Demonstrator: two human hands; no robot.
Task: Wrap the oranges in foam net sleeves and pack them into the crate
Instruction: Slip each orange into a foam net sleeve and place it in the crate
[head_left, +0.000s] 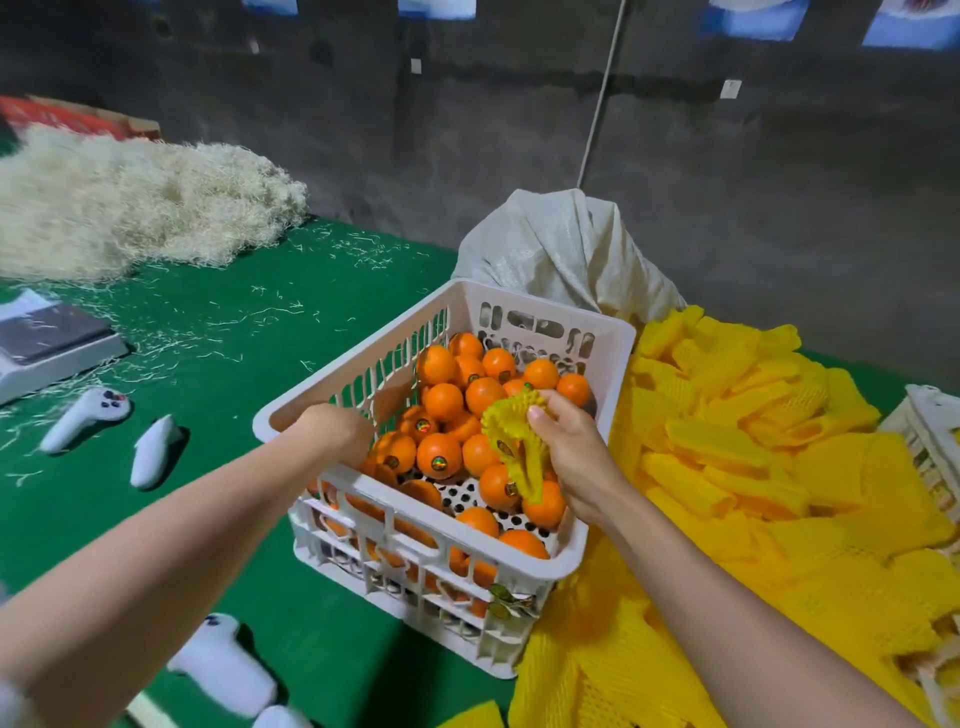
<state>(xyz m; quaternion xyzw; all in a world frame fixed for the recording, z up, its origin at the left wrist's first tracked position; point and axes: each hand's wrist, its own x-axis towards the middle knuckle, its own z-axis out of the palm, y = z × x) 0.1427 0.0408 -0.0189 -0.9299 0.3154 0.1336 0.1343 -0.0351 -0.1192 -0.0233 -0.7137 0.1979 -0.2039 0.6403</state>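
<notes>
A white plastic crate (524, 306) stands on the green table, holding several bare oranges (439, 454) with stickers. My right hand (576, 452) hovers over the crate's right half, shut on a yellow foam net sleeve (511, 439) that hangs open and empty from my fingers. My left hand (335, 431) reaches down inside the crate at its left wall, among the oranges; its fingers are hidden, so what they touch is unclear. A heap of yellow foam net sleeves (737, 441) lies right of the crate.
A white woven sack (561, 249) stands behind the crate. White shredded filler (130, 208) is piled at the back left. A scale (47, 338) and white controllers (85, 415) lie on the green table (234, 312). Another white crate (930, 436) sits at the right edge.
</notes>
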